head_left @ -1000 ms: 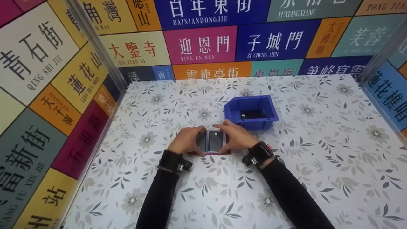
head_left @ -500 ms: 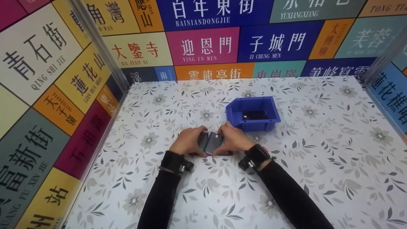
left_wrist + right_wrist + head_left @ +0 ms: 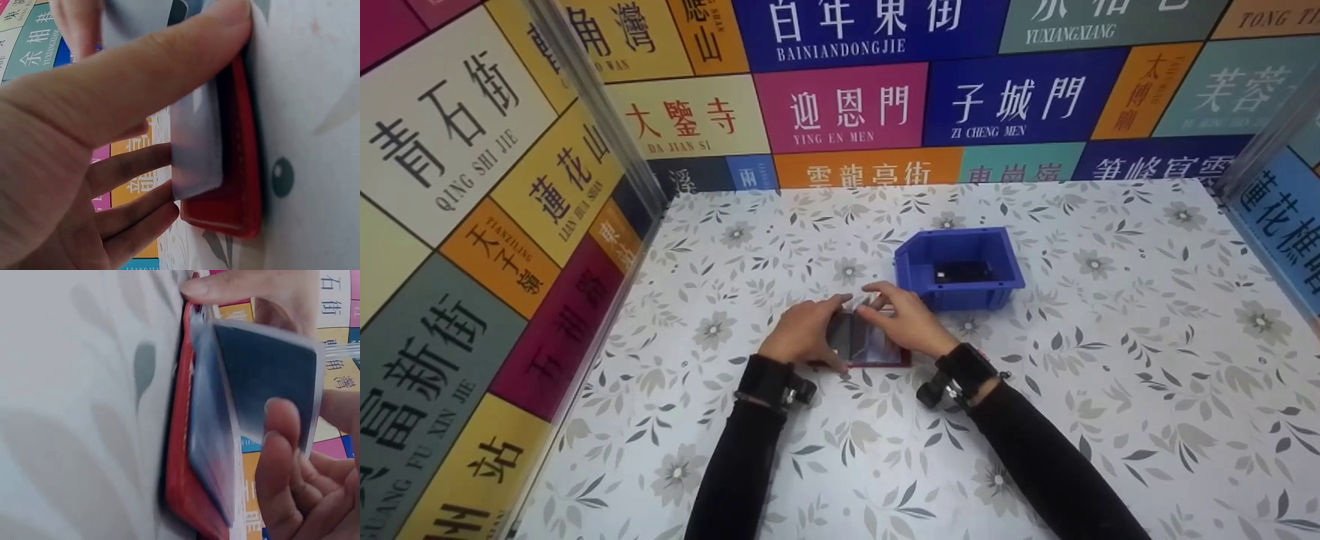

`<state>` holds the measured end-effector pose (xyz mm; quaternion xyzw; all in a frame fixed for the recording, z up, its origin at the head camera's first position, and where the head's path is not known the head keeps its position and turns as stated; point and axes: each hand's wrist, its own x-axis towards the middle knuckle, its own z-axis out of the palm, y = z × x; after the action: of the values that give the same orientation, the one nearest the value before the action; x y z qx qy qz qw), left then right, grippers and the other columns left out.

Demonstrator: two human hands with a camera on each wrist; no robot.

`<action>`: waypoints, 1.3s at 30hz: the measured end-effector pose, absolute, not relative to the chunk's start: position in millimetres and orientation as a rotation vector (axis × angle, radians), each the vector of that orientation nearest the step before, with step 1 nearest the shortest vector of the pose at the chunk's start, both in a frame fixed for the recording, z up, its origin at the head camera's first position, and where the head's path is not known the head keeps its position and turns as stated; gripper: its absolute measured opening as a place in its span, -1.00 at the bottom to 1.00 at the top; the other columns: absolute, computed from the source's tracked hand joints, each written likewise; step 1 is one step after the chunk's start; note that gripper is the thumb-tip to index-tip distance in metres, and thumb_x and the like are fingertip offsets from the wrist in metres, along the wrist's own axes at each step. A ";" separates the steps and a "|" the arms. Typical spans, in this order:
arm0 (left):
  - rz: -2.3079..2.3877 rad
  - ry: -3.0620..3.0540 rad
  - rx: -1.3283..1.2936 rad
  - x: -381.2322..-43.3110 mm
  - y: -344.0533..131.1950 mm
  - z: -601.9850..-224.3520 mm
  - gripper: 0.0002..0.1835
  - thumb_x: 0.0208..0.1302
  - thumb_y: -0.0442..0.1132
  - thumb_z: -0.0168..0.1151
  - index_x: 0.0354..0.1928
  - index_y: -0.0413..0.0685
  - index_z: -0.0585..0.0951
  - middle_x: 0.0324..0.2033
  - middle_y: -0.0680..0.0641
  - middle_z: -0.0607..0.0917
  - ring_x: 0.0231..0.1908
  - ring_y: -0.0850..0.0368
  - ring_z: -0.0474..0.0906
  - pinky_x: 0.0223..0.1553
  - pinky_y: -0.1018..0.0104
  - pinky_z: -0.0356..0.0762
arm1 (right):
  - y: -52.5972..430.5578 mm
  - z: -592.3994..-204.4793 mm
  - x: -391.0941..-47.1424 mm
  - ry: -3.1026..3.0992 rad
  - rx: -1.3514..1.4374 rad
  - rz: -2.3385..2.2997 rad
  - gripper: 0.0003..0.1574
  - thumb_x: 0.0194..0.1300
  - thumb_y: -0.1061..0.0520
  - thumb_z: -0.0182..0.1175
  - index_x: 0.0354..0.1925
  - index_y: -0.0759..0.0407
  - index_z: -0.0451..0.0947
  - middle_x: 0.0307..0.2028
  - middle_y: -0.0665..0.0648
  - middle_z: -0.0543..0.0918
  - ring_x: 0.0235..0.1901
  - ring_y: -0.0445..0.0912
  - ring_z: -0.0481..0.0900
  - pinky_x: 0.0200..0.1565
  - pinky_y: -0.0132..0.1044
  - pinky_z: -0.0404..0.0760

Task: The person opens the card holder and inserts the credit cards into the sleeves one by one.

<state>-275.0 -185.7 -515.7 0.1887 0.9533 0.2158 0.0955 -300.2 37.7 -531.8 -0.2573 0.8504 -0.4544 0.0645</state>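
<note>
A red card holder [image 3: 885, 364] with clear plastic sleeves lies opened on the table. My left hand [image 3: 801, 330] grips its left half, thumb along the near edge and fingers at the far edge. In the left wrist view that thumb crosses over the sleeves, above the red cover [image 3: 246, 214]. My right hand [image 3: 911, 321] is at the middle of the card holder, fingers curled against a raised sleeve. The right wrist view shows this sleeve [image 3: 264, 365], dark inside, standing tilted up from the others. Part of the left half is hidden under my left hand.
A blue plastic bin [image 3: 971, 296] stands just behind my right hand, with a flat black item [image 3: 962, 271] inside. The table [image 3: 840, 465] has a floral cover. Colourful sign-patterned walls [image 3: 840, 105] close off the back and sides.
My right hand has moved slightly left, turning a sleeve over towards the left half, and its thumb has shifted to the far side. The left hand keeps its grip on the card holder.
</note>
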 end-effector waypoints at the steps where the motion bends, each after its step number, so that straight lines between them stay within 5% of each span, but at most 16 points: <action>1: 0.676 2.796 0.554 -275.5 -188.0 -515.0 0.40 -0.40 0.08 0.82 0.60 0.10 0.24 0.35 -0.11 0.58 0.27 -0.15 0.54 0.34 -0.04 0.46 | 36.9 -531.3 -299.7 2.519 -0.791 -1.406 -0.27 0.53 -0.09 0.20 0.48 0.20 0.34 -0.10 0.17 0.79 -0.31 0.09 0.73 -0.15 -0.10 0.69; 4: 0.851 2.687 0.515 -277.9 -196.7 -514.1 0.51 -0.40 0.07 0.83 0.66 0.14 0.08 0.50 -0.11 0.40 0.43 -0.10 0.39 0.44 -0.01 0.36 | 35.7 -532.0 -297.5 2.429 -0.880 -1.408 -0.23 0.57 -0.09 0.12 0.56 0.17 0.23 0.04 0.19 0.78 -0.13 0.15 0.78 0.02 -0.01 0.71; 6: 0.985 2.609 0.495 -279.5 -203.0 -514.4 0.52 -0.37 0.00 0.83 0.67 0.11 0.04 0.56 -0.12 0.29 0.49 -0.09 0.29 0.48 0.01 0.29 | 35.1 -533.7 -296.4 2.442 -0.944 -1.315 -0.30 0.58 -0.12 0.10 0.52 0.13 0.33 0.17 0.18 0.72 0.08 0.14 0.72 0.17 0.04 0.65; 13: 0.966 2.582 0.614 -285.3 -212.5 -518.2 0.20 -0.28 -0.19 0.80 0.51 -0.08 0.36 0.39 -0.16 0.49 0.38 -0.09 0.40 0.46 0.06 0.32 | 33.1 -537.1 -295.1 2.451 -1.137 -1.064 -0.46 0.56 -0.09 0.14 0.37 0.06 0.55 0.19 0.10 0.72 -0.21 0.09 0.78 -0.01 -0.06 0.72; 17: 0.904 2.631 0.638 -287.4 -210.7 -517.9 0.08 -0.30 -0.22 0.79 0.41 -0.13 0.48 0.30 -0.15 0.57 0.29 -0.09 0.47 0.41 0.05 0.38 | 39.1 -518.0 -295.1 2.594 -1.210 -1.063 -0.45 0.44 -0.03 0.30 0.32 0.08 0.58 0.08 0.09 0.76 -0.13 -0.01 0.73 -0.02 -0.09 0.68; 24: 0.914 2.616 0.580 -287.2 -201.3 -516.3 0.09 -0.30 -0.25 0.79 0.43 -0.06 0.47 0.31 -0.09 0.55 0.30 -0.05 0.45 0.42 0.06 0.36 | 104.0 -459.8 -338.7 2.964 -0.752 -1.169 -0.53 0.29 0.08 0.41 0.13 0.14 0.59 -0.11 0.21 0.67 -0.11 0.10 0.61 0.00 0.05 0.60; 31: 0.904 2.622 0.588 -281.4 -206.3 -522.0 0.10 -0.29 -0.24 0.78 0.43 -0.07 0.46 0.31 -0.11 0.56 0.30 -0.08 0.45 0.42 0.03 0.36 | 141.9 -472.0 -381.6 2.781 -0.524 -0.761 -0.43 0.11 0.17 0.52 0.09 0.31 0.63 -0.02 0.38 0.71 0.03 0.23 0.63 0.17 0.15 0.56; 39: 0.910 2.616 0.556 -278.9 -210.1 -522.4 0.09 -0.27 -0.23 0.78 0.44 -0.03 0.45 0.31 -0.08 0.55 0.30 -0.06 0.45 0.42 0.02 0.35 | 125.3 -479.9 -387.7 2.846 -0.481 -0.419 -0.49 0.11 0.34 0.28 0.08 0.31 0.70 0.06 0.40 0.72 0.09 0.30 0.65 0.21 0.19 0.57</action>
<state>-278.9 -210.1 -522.4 0.1943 0.9144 0.3182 0.1577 -387.7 125.3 -479.9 -0.1638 0.9696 -0.1429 0.1125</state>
